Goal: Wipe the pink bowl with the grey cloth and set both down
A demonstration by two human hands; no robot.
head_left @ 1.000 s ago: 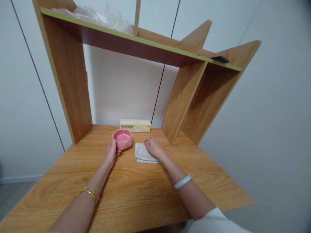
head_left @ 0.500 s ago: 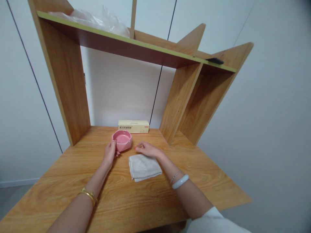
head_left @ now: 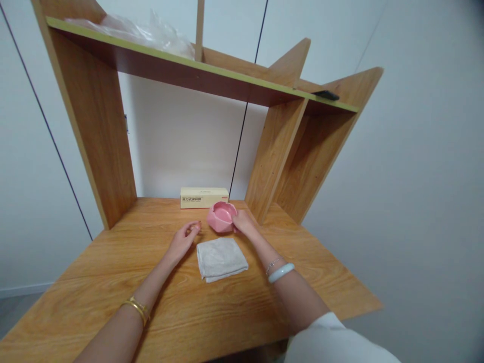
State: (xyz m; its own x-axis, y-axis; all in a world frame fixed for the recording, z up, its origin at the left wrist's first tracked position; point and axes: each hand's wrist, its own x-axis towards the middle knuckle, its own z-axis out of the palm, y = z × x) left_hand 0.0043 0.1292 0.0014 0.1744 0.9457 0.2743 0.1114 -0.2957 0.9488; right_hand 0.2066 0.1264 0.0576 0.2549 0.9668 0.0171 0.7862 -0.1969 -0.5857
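A pink bowl [head_left: 221, 216] is tilted just above the wooden desk [head_left: 189, 307], held at its right side by my right hand [head_left: 244, 223]. My left hand [head_left: 184, 238] rests on the desk to the bowl's left, fingers loosely curled and holding nothing. A folded white cloth [head_left: 221, 258] lies flat on the desk between my two forearms, just in front of the bowl. Neither hand touches the cloth.
A long cream box [head_left: 204, 197] lies at the back of the desk against the wall. Wooden uprights [head_left: 102, 126] stand left and right, carrying a shelf with a plastic bag [head_left: 143, 31] and a dark flat object [head_left: 325, 94].
The bowl passed from my left hand to my right and moved right. My right hand slid the cloth toward me, then let it go.
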